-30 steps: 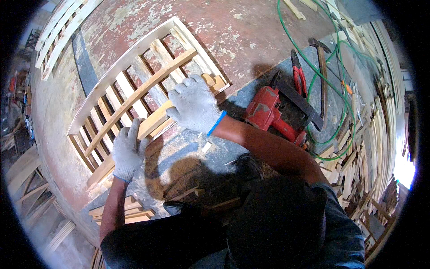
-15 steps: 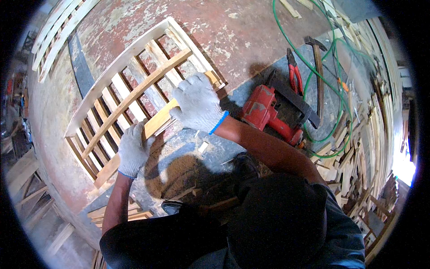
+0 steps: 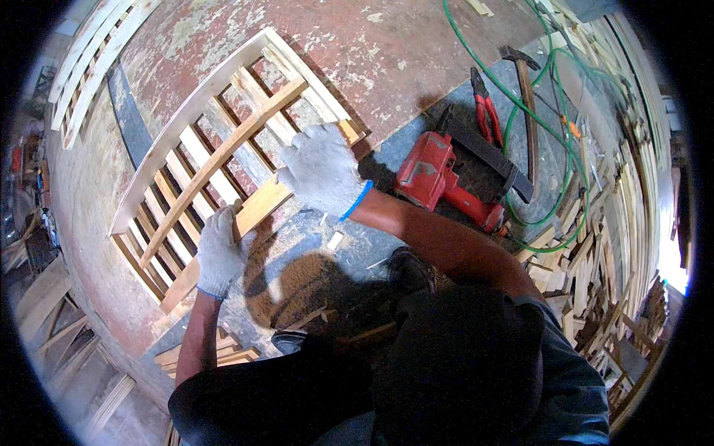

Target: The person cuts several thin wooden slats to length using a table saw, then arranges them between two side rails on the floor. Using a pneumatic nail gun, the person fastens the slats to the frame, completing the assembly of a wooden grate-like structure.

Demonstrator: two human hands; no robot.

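Note:
A slatted wooden frame lies on the floor in front of me, with a batten running lengthwise across its slats. Along the near side runs a yellowish wooden board. My left hand, in a whitish knit glove, is wrapped around this board toward its left part. Further right, my right hand, gloved alike with a blue cuff, is closed over the same board near the frame's right corner. Its fingertips are partly hidden. Bare board shows between the two hands.
Right of my right arm lie a red nail gun, red-handled pliers, a hammer and a looping green hose. Wood strips pile up at the far right. Another slatted panel lies at upper left. Sawdust covers the near floor.
The view has shifted slightly. Both hands keep their grip on the board; thin pale strips seen beside its near edge before no longer show there.

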